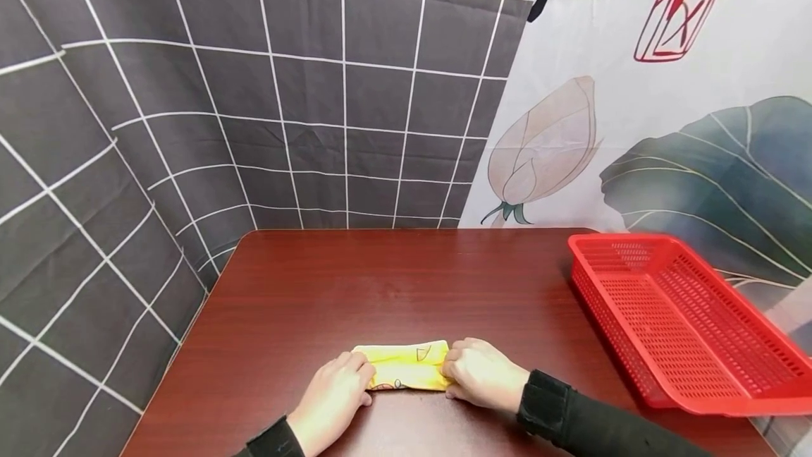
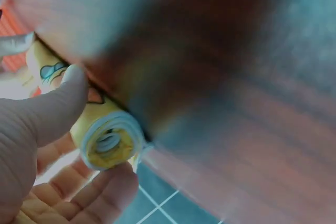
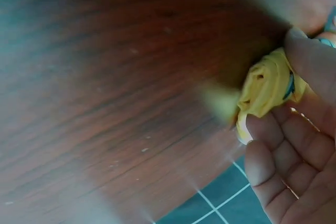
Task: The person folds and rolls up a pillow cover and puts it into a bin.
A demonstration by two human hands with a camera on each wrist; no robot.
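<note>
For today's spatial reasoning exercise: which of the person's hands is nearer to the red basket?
Right. The right hand holds the yellow roll's end on the red basket side; the left hand holds the far end.

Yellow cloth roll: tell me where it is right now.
In the head view the yellow cloth roll lies near the table's front edge, gripped at its ends by the left hand and right hand, left of the red basket.

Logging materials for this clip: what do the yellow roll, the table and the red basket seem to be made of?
Yellow roll: soft printed cloth, probably cotton; layered spiral at its end.
Table: reddish wood-grain surface with a slight sheen, possibly laminate.
Red basket: rigid moulded plastic, perforated mesh walls.
</note>
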